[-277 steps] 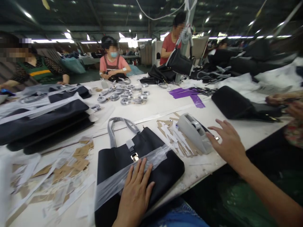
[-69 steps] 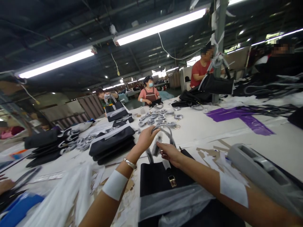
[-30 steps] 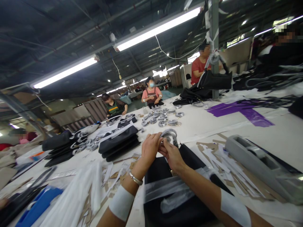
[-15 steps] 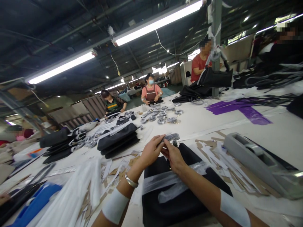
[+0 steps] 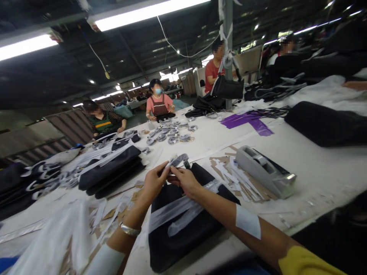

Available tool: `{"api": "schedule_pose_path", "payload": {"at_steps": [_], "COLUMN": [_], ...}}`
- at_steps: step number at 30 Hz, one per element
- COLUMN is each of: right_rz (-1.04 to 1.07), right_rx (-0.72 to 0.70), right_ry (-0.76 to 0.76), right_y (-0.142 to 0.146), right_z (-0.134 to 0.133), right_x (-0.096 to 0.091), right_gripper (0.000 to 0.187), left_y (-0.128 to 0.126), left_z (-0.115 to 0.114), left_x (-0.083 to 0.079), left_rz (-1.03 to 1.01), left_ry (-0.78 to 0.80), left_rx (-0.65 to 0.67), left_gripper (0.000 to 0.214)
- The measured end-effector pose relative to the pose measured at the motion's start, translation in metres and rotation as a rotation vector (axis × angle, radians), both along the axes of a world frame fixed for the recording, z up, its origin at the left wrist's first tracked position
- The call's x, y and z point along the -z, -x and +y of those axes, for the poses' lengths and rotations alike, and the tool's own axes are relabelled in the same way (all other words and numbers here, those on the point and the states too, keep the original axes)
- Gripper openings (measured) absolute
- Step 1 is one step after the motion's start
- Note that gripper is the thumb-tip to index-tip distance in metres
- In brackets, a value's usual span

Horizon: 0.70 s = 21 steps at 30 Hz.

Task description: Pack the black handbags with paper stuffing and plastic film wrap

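A coiled grey strap (image 5: pixel 180 159), seemingly wrapped in clear film, is pinched between my fingertips above the far edge of a black bag (image 5: pixel 183 248). My left hand (image 5: pixel 156 180) grips its near left end, thumb and fingers together. Close beside it, my right hand (image 5: pixel 185 181) is closed on the same strap, its fingertips partly hidden. The bag lies flat beneath my wrists, with translucent wrapping strips (image 5: pixel 183 219) across its top.
Right of the bag stands a grey tape dispenser (image 5: pixel 259 168) beside paper strips (image 5: pixel 229 175). Stacked black bags (image 5: pixel 111 172) lie to the left, coiled straps (image 5: pixel 172 133) farther back. A purple sheet (image 5: pixel 248 121) lies near a post (image 5: pixel 228 76). Co-workers (image 5: pixel 159 103) sit across the table.
My view has swung to the right, so the scene sits farther left. Both hands stay closed on the strap over the bag. A yellow sleeve now shows at my right arm.
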State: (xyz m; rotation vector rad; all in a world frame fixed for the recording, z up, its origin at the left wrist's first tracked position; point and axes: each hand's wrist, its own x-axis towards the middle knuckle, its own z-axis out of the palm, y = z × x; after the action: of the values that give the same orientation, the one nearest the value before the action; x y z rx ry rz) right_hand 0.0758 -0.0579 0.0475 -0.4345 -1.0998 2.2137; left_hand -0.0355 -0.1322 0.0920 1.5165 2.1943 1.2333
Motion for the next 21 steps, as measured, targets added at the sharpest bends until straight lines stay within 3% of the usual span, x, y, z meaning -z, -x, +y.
{"api": "schedule_pose_path", "payload": {"at_steps": [2, 4, 6, 9, 12, 15, 18, 21], "right_rz": [-0.136, -0.323, -0.531, -1.025, -1.245, -1.340, -1.385, -1.378], "right_rx": [-0.087, -0.066, 0.125, 0.312, 0.259, 0.214, 0.216, 0.256], "right_ry": [-0.230, -0.597, -0.961, -1.302, -1.349, -1.361, -1.369, -1.357], "right_y": [-0.018, -0.047, -0.085, -0.139, -0.170, -0.176, -0.170, -0.171], "right_z": [0.015, 0.038, 0.067, 0.107, 0.125, 0.122, 0.117, 0.121], "right_x": [-0.004, -0.005, -0.001, 0.018, 0.044, 0.064, 0.069, 0.060], "right_gripper": [0.043, 0.036, 0.029, 0.025, 0.021, 0.016, 0.014, 0.016], "left_y": [-0.004, -0.005, -0.003, 0.005, 0.008, 0.003, -0.003, -0.004], "left_z": [-0.005, -0.009, -0.012, -0.012, -0.011, -0.009, -0.009, -0.008], "left_x": [0.001, 0.003, 0.008, 0.019, 0.024, 0.023, 0.020, 0.020], "left_rz": [-0.043, -0.059, -0.087, -0.161, -0.205, -0.203, -0.206, -0.268], "left_ry": [0.004, 0.018, 0.006, -0.060, -0.096, -0.085, -0.081, -0.119], "left_rx": [-0.025, -0.055, -0.080, -0.105, -0.109, -0.106, -0.097, -0.099], "left_gripper": [0.048, 0.048, 0.048, 0.048, 0.047, 0.046, 0.047, 0.048]}}
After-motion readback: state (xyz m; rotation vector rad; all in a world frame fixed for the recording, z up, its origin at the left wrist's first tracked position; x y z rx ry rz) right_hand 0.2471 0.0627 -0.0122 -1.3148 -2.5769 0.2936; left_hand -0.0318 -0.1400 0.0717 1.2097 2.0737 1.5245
